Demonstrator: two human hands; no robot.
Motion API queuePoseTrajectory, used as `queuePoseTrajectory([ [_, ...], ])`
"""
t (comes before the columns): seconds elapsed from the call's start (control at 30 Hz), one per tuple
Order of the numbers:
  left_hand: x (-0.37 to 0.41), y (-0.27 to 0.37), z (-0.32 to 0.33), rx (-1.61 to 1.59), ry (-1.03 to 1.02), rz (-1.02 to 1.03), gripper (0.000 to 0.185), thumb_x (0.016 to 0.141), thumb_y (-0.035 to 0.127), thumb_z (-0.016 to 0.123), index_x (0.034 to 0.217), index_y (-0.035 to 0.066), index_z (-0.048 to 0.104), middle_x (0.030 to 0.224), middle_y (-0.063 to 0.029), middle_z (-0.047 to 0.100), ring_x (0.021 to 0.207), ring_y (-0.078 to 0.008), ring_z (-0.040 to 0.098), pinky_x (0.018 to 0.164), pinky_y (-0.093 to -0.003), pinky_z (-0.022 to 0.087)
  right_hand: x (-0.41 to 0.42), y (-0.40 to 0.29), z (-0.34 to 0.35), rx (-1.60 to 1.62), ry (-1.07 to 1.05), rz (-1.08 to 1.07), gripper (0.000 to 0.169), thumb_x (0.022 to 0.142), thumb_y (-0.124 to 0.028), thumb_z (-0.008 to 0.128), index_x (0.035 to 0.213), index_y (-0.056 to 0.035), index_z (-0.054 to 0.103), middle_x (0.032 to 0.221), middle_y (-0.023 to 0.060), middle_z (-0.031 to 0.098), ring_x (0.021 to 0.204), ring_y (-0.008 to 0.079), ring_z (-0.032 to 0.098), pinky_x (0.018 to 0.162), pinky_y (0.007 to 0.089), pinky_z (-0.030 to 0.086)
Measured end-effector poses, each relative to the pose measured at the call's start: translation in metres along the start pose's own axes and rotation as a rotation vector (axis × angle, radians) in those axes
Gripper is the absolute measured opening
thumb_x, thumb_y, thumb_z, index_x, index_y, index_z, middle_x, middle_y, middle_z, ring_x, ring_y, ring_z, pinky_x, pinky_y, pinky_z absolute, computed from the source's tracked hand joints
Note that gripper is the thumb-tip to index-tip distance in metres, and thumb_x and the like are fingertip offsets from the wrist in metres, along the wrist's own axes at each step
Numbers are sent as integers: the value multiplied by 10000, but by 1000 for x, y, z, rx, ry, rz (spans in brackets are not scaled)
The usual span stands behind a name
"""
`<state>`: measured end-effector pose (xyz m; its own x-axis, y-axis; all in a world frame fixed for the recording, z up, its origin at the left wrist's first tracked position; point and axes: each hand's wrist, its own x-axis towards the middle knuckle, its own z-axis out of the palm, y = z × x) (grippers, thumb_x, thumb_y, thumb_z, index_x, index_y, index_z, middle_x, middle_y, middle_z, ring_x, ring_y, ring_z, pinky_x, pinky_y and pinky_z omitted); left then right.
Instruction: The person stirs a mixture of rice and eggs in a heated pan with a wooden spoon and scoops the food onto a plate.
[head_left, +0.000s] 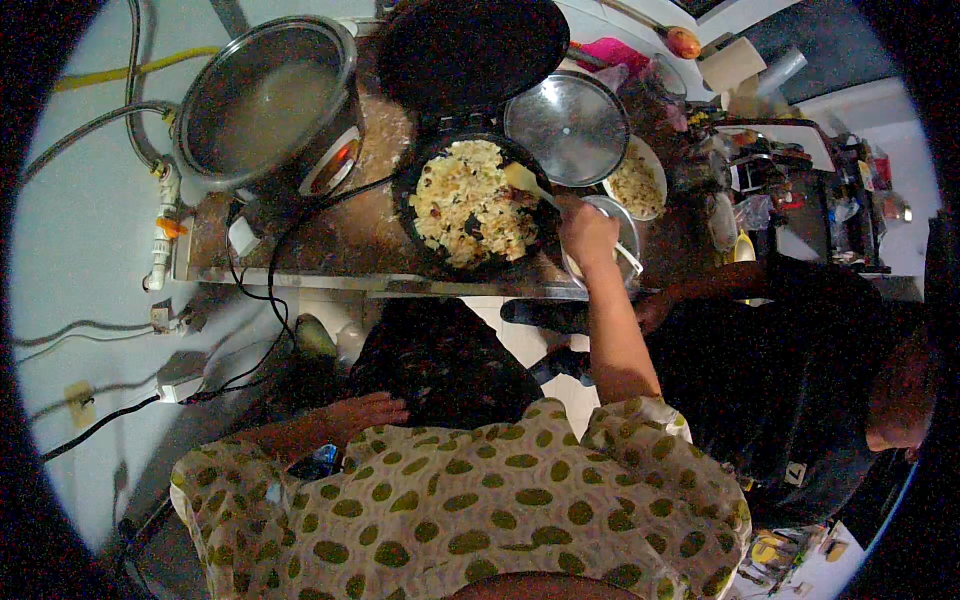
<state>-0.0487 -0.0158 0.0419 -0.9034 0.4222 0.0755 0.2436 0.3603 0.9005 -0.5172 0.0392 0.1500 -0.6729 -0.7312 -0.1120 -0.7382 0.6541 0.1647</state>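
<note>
My right hand grips the pale handle of a spatula. Its blade lies against the right side of some crumbly, browned food with dark flecks. This food covers the bottom of a round black electric griddle, whose hinged lid stands raised behind. Beneath my right hand is a round bowl, and the hand hides most of its contents. My left hand lies on my dark-clothed thigh, away from the counter, and holds nothing.
A large pot cooker stands at left, its black cord hanging over the counter's front edge. Right of the griddle are a round lid and a plate of crumbly food. A person in black is close at my right.
</note>
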Motion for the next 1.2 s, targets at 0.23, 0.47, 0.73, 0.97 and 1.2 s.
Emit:
queuePoseTrajectory([
  [0.23, 12, -4, -10, -21, 4, 35, 1028, 639, 678, 538, 1392, 63, 203, 1446, -119, 208, 1345, -267, 175, 1096, -437, 124, 59, -28, 26, 64, -93, 19, 286, 799, -267, 546, 1077, -318, 587, 970, 60, 647, 909, 254, 617, 830, 438, 424],
  [0.47, 10, 3, -7, -45, 40, 22, 1031, 640, 689, 522, 1390, 57, 204, 1445, -118, 212, 1344, -269, 178, 1096, -438, 126, 45, -47, 17, 387, -88, -35, 254, 821, -269, 568, 1075, -270, 587, 996, 54, 642, 925, 263, 611, 784, 362, 452],
  [0.73, 9, 7, -3, -68, 40, 28, 1036, 641, 702, 503, 1388, 50, 206, 1443, -118, 217, 1343, -271, 181, 1095, -439, 128, 28, -29, 57, 1100, -50, -152, 276, 784, -146, 595, 1058, -172, 593, 1054, 85, 618, 954, 268, 592, 837, 349, 443],
  [0.97, 12, 7, -7, -88, 40, 21, 1040, 642, 714, 487, 1386, 44, 207, 1441, -118, 221, 1342, -272, 184, 1095, -440, 129, -8, -15, 27, 974, 245, -85, 269, 809, -5, 529, 1061, -72, 592, 970, 103, 611, 846, 184, 578, 748, 284, 444],
  [1.2, 14, 4, -8, -67, 62, 63, 1088, 614, 752, 458, 1379, 21, 205, 1441, -115, 223, 1345, -273, 173, 1096, -441, 123, -9, -14, 16, 281, 593, -69, 419, 665, 26, 539, 1032, -157, 626, 806, 97, 570, 758, 291, 545, 665, 400, 407],
])
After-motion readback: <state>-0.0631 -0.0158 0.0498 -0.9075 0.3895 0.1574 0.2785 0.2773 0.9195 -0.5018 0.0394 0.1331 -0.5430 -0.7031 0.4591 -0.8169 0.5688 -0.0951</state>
